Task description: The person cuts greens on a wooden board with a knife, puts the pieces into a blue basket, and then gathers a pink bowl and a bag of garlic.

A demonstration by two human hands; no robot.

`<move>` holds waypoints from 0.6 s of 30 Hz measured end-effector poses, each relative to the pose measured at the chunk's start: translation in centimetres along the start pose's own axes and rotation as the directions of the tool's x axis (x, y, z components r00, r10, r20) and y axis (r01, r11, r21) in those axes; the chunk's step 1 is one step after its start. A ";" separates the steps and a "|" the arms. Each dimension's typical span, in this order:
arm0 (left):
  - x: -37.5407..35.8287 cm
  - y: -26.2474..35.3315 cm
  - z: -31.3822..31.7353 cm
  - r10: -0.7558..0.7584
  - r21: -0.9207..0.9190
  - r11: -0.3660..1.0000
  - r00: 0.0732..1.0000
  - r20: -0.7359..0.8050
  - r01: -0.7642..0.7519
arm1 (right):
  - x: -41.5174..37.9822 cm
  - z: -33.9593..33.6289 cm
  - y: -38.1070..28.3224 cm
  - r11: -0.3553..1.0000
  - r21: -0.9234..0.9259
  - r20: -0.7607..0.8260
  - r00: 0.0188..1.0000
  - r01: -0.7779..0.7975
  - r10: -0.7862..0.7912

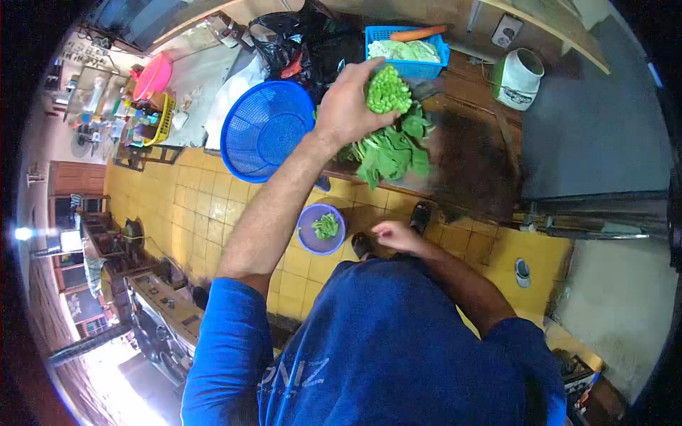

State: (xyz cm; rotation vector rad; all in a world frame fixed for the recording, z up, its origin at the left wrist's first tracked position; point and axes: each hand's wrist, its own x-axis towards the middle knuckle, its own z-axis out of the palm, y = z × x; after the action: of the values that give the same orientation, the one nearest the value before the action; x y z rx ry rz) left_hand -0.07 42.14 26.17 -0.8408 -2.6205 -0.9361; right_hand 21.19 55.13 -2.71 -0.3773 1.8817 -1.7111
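My left hand [348,103] is closed around a bunch of leafy greens [387,91], its pale green cut stem ends turned up toward me. Broad leaves [394,153] show below the hand, over the edge of the dark wooden table; where they join the held stems is partly hidden. Lower down, in front of my body, my right hand [399,236] hangs above the floor with its fingers loosely bent and slightly apart. Nothing shows in it. To its left, a purple basin [310,240] on the floor holds some cut green pieces [325,226].
A large blue mesh basket [241,135] stands left of my left forearm. Behind are black plastic bags [284,35] and a light blue basket [419,69] with a carrot [419,33] and pale leafy vegetable. A white-green container [518,78] stands at the back right. Sandals [523,272] lie on the yellow tiles.
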 end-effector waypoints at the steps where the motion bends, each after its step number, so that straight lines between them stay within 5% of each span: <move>1: 0.3 0.6 -0.8 -0.004 -0.020 1.000 0.999 -0.035 0.003 | -2.1 -1.8 -0.1 0.997 -0.073 -0.041 0.999 0.004 -0.006; 2: 0.8 1.3 -1.3 -0.004 -0.040 0.999 0.998 -0.070 0.001 | -4.2 -3.5 -0.8 0.989 -0.147 -0.084 0.996 0.005 -0.018; 4: 1.9 3.0 -1.9 -0.017 -0.090 0.996 0.986 -0.164 0.002 | -8.2 -5.8 -4.2 0.947 0.214 -0.250 0.924 -0.239 0.290; 7: 3.9 5.5 -1.5 -0.029 -0.211 0.977 0.952 -0.305 -0.038 | -11.7 -9.8 -8.9 0.944 0.197 -0.466 0.822 -0.264 0.327; 8: 4.6 6.0 -0.7 -0.088 -0.325 0.945 0.940 -0.331 -0.026 | -12.5 -10.8 -10.3 0.946 0.198 -0.479 0.816 -0.258 0.323; 10: 4.9 8.3 -0.6 -0.227 -0.506 0.861 0.929 -0.294 0.050 | -13.6 -13.4 -12.2 0.988 0.156 -0.743 0.658 -0.008 0.123; 14: 2.7 5.0 6.4 -0.375 -0.646 0.761 0.855 -0.359 0.063 | -15.5 -18.7 -13.5 0.999 0.031 -0.839 0.545 0.030 0.010; 16: -0.4 1.5 10.8 -0.505 -0.829 0.532 0.851 -0.145 0.174 | -16.2 -19.8 -16.3 0.993 0.088 -0.834 0.552 0.078 0.030; 18: -3.6 -1.8 14.6 -0.634 -0.793 0.469 0.774 0.005 0.389 | -16.4 -21.1 -15.3 0.992 0.089 -0.805 0.592 0.088 0.020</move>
State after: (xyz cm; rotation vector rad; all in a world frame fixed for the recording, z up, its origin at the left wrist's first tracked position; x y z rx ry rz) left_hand 1.45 48.78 12.60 0.0832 -2.1569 -2.2455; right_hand 19.74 79.33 16.34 0.5465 2.3397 -2.2354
